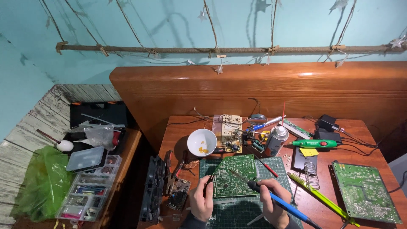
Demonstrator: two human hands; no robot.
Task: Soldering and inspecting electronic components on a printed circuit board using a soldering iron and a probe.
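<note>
A green circuit board (232,176) lies on a dark green cutting mat (237,208) at the table's near edge. My left hand (202,200) rests at the board's left edge, pinching a thin dark tool, likely tweezers (209,180), whose tips touch the board. My right hand (271,201) grips a blue-handled soldering iron (277,200); its metal tip (235,174) points up-left onto the middle of the board.
A white bowl (202,142), a tan circuit board (229,130), a spray can (275,141), a green rotary tool (316,143), a spring iron stand (311,174) and another green board (364,191) crowd the wooden table. Pliers (169,171) lie left; parts organizers (89,186) sit on a side shelf.
</note>
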